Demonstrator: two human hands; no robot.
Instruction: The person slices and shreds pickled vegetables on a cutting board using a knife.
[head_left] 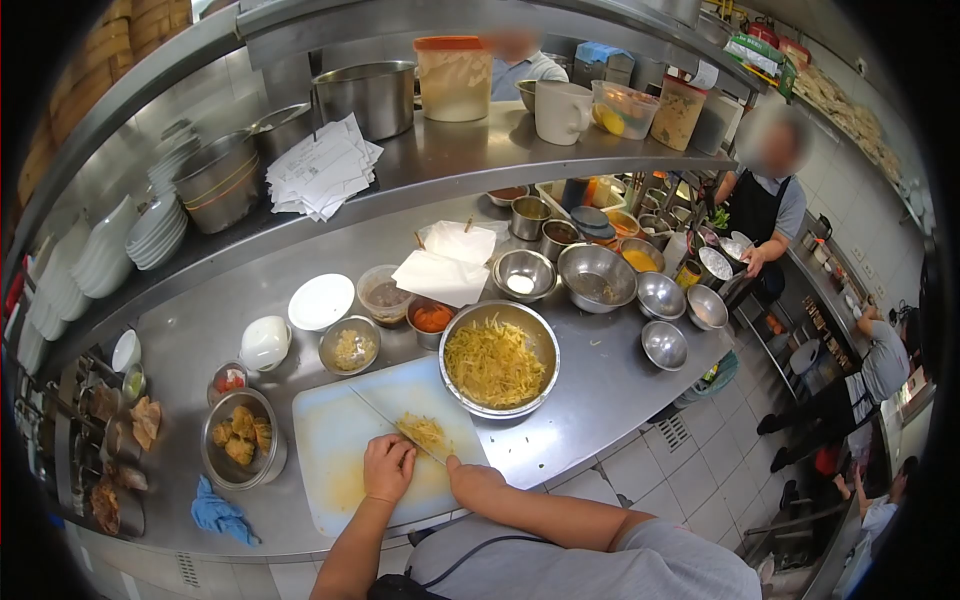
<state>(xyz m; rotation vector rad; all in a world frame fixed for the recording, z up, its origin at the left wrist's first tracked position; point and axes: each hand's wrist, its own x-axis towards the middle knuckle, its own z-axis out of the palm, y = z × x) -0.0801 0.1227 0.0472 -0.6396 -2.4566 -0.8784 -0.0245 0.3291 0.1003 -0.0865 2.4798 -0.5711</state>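
Cutting board (335, 450): pale, stained yellow, laid near the table's front edge; upper right corner close against the shred bowl, the two seeming to overlap in this view.
Knife (385, 411): blade slanting across the board, tip toward the far left, heel toward the near right.
Yellow shreds (424, 431): small heap on the board, right of centre, just beside the blade's far side.
Right hand (476, 483): closed round the knife's handle end, at the board's near right edge.
Left hand (388, 466): fingers curled and narrow, low over the board beside the blade — cannot tell whether they pinch anything.
Shred bowl (549, 350): wide steel, heaped with similar yellow shreds.
Steel bowl (240, 476): left of the board, just apart from its edge; holds golden-brown pieces.
Blue cloth (220, 514): crumpled by the front edge, a strip of steel between it and the board.
Steel table (598, 392): widest open stretch right of the shred bowl — reaching to the small bowl (665, 345) near the right edge.
Far side: garlic-coloured bits in a bowl (350, 345), close behind the board; white plate (321, 302) beyond.
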